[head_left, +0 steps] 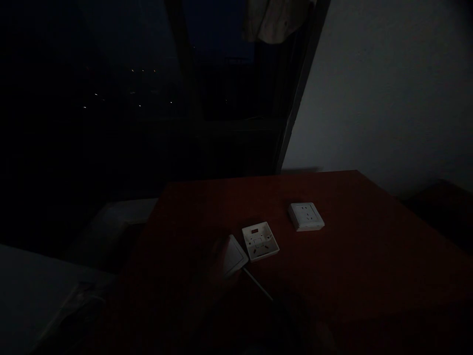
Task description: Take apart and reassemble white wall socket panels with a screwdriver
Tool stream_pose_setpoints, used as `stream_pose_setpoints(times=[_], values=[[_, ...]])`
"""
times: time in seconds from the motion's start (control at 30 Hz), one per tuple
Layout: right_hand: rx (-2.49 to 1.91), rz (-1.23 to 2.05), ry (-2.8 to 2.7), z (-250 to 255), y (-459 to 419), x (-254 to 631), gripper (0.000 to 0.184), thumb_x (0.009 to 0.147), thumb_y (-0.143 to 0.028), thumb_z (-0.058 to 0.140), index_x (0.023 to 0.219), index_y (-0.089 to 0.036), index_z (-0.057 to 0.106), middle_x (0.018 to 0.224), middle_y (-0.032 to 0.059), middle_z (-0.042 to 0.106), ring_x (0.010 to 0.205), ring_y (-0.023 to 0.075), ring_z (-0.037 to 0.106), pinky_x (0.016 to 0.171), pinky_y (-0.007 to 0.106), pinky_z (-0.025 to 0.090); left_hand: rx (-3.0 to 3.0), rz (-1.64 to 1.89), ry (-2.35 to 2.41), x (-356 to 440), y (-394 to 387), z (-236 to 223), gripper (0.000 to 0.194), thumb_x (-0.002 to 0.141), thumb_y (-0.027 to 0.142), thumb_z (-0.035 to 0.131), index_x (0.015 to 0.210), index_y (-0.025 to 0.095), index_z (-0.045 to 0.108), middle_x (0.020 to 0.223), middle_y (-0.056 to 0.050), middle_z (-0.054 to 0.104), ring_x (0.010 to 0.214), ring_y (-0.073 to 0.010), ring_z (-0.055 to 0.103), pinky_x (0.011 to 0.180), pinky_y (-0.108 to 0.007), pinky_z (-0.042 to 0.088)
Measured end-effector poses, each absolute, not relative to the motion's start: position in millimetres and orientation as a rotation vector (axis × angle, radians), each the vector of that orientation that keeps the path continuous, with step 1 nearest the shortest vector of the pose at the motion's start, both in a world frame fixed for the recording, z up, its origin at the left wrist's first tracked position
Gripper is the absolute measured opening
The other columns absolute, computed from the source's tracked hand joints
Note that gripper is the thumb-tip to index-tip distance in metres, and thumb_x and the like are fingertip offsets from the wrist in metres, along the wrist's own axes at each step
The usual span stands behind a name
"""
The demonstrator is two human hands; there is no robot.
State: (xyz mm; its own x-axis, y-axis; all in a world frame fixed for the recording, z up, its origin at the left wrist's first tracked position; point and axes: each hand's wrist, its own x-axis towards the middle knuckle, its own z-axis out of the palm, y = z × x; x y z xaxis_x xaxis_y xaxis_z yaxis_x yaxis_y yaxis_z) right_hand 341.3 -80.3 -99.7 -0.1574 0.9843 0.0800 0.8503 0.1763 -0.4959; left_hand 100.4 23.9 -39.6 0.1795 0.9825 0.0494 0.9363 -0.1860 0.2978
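Note:
The scene is very dark. My left hand (216,273) is closed around a white wall switch (235,256), tilted above the table. A screwdriver (257,284) reaches up from the lower right, its thin metal shaft ending at the switch's lower right corner. Its dark handle runs to my right hand (318,335), which is barely visible in shadow and appears wrapped around it. Just right of the switch lies an open white mounting box (260,241), with slots and holes showing inside. Whether the switch touches the box is unclear.
A white wall socket (306,216) on its box sits farther back on the reddish-brown table (354,256). Behind the table are a dark window (221,84) with hanging cloth (279,22) and a pale wall (388,88). A pale surface (40,286) stands at the left.

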Motion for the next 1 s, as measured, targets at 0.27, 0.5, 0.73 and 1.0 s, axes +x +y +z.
stream_pose_setpoints(times=[0.27,0.5,0.73,1.0], values=[[-1.811,0.49,-2.16,-102.4,-76.8,340.1,0.037,0.086,-0.035,0.053,0.122,-0.033,0.063,0.124,0.0048,0.064,0.102,0.0251,0.067,0.075,0.029,0.059,2.219,0.345,1.871,99.5,17.8,-29.7,0.032,0.093,0.033,0.054,0.122,0.019,0.054,0.127,-0.009,0.054,0.108,-0.0228,0.057,0.091,-0.045,0.049],[-1.783,0.552,-2.113,-95.3,-75.5,336.4,0.038,0.087,-0.036,0.05,0.123,-0.033,0.061,0.12,0.0037,0.067,0.096,0.0232,0.069,0.075,0.029,0.057,2.197,0.333,1.869,102.8,16.7,-27.5,0.029,0.093,0.032,0.055,0.118,0.019,0.056,0.122,-0.008,0.057,0.102,-0.0209,0.059,0.086,-0.041,0.052],[-1.763,0.547,-1.997,-90.3,-79.1,335.7,0.034,0.085,-0.038,0.052,0.114,-0.033,0.067,0.116,0.0024,0.069,0.104,0.025,0.066,0.083,0.031,0.056,2.195,0.331,1.864,101.7,19.9,-26.0,0.031,0.093,0.032,0.055,0.121,0.019,0.055,0.125,-0.009,0.055,0.105,-0.0221,0.058,0.089,-0.043,0.05],[-1.773,0.621,-1.965,-80.1,-78.1,327.9,0.035,0.087,-0.032,0.045,0.116,-0.035,0.066,0.12,0.0022,0.067,0.108,0.0253,0.063,0.087,0.033,0.054,2.185,0.328,1.872,95.4,22.5,-30.3,0.07,0.077,0.036,0.067,0.14,0.027,0.039,0.144,-0.008,0.041,0.127,-0.0318,0.044,0.1,-0.039,0.04]])
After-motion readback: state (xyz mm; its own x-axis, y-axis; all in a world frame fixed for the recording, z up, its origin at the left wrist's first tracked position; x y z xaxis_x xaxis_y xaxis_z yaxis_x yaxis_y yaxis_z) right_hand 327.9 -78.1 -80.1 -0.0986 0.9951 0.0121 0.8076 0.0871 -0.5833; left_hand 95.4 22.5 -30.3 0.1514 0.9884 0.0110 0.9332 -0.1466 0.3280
